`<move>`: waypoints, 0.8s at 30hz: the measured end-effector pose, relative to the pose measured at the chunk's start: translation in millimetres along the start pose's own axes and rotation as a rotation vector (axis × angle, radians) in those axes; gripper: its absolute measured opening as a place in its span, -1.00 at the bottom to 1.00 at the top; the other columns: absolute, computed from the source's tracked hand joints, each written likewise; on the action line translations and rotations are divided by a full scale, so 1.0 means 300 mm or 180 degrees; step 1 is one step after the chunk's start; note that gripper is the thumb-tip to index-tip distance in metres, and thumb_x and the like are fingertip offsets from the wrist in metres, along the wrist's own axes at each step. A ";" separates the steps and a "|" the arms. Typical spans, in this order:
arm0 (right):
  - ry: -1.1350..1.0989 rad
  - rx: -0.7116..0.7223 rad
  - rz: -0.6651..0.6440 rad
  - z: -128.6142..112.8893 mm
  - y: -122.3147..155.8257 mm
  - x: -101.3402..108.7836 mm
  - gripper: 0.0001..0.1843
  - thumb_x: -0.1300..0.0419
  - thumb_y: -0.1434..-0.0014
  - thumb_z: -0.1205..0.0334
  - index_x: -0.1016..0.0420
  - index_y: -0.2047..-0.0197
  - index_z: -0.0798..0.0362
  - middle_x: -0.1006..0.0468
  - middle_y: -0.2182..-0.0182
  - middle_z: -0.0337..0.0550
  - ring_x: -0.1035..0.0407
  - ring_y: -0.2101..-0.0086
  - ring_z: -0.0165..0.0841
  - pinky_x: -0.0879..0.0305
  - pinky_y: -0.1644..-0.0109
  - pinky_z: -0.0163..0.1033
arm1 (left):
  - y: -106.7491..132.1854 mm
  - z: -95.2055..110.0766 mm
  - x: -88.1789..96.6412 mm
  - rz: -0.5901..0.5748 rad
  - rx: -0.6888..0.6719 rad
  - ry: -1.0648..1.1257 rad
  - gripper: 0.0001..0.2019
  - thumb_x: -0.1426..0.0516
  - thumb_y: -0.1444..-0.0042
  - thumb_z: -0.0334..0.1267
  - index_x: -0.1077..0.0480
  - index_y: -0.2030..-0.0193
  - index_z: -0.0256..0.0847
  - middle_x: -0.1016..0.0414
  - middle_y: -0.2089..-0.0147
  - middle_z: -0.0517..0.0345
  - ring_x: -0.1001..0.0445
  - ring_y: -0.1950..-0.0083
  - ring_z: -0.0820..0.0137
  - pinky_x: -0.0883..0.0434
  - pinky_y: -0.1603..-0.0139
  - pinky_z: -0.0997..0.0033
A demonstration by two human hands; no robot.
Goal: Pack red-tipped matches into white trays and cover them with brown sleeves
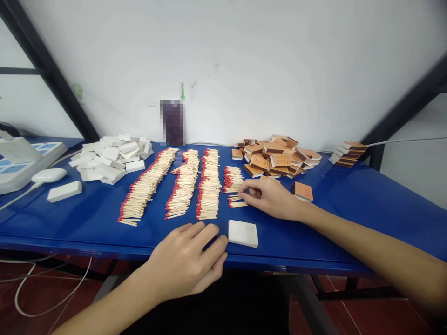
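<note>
My right hand [268, 197] pinches with thumb and forefinger at the ends of some matches [238, 204], just below a short row of red-headed matches [233, 179]. How many are between the fingertips is hidden. My left hand [190, 258] hovers at the desk's front edge, fingers loosely bent and slightly apart, holding nothing visible. Its fingertips are close to the left side of a white matchbox tray [243, 233], which lies flat with its hollow up; whether they touch it I cannot tell. Three longer match rows [148, 186], [183, 186], [208, 186] lie to the left.
White matchbox trays [111, 158] are heaped at back left, with one white piece [64, 191] apart. Orange matchboxes [275, 156] pile up behind my right hand; another matchbox [302, 191] lies by my wrist. A matchbox stack [349, 153] stands far right. A power strip [31, 163] is at left.
</note>
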State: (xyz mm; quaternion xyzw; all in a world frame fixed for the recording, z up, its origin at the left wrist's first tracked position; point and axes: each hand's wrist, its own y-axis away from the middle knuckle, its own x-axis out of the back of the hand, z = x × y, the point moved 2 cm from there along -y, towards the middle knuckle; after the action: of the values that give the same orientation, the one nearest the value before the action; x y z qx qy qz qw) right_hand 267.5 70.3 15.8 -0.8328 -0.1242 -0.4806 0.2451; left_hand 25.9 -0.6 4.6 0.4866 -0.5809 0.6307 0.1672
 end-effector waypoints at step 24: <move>-0.0049 0.0041 -0.0052 -0.003 -0.004 -0.005 -0.78 -0.14 -0.30 0.16 -0.56 0.29 0.05 -0.25 0.64 -0.38 -0.10 0.60 -0.49 0.00 0.43 -0.32 | 0.001 0.000 -0.001 0.0015 -0.0013 -0.0015 -0.85 -0.05 -0.27 -0.35 -0.45 0.13 -0.26 -0.50 0.26 0.08 -0.51 0.33 0.28 -0.47 0.38 0.29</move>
State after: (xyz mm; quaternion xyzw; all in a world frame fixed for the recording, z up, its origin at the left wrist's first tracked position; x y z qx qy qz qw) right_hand 265.7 70.8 15.1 -0.8338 -0.1359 -0.4754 0.2456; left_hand 25.9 -0.7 4.1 0.4864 -0.5838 0.6287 0.1653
